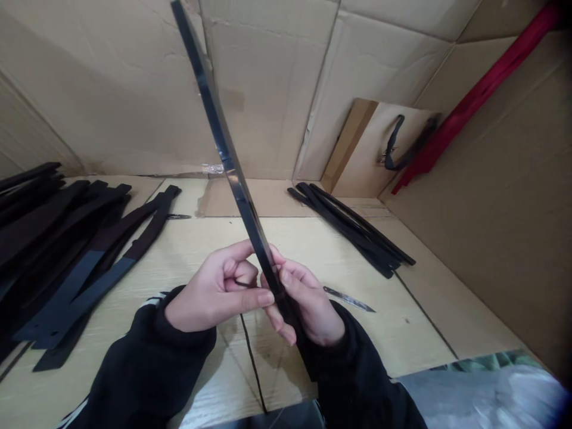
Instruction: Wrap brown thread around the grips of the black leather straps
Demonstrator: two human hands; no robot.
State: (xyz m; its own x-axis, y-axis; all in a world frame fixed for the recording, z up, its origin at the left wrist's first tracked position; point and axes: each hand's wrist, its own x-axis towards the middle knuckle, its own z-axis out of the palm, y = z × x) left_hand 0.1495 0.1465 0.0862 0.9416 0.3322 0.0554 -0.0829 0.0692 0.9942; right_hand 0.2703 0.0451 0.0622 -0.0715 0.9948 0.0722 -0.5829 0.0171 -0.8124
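A long, narrow black strip point(236, 185) stands tilted in front of me, its glossy edge turned my way and its top leaning left. My left hand point(223, 286) pinches the strip's lower part between thumb and fingers. Beside it, my right hand point(308, 298) is closed round the same part from the right. A thin black cord point(252, 360) hangs below my left hand, and a short dark piece of it shows at the curled fingers. The strip's bottom end is partly hidden by my right hand and sleeve.
A pointed blade point(351, 298) lies right of my right hand. Several black strips point(348, 229) lie at the back right; a large pile of dark strips point(71, 238) fills the left. Cardboard walls point(268, 89) enclose the table, with a paper bag point(366, 149) and a red strip point(482, 89) at right.
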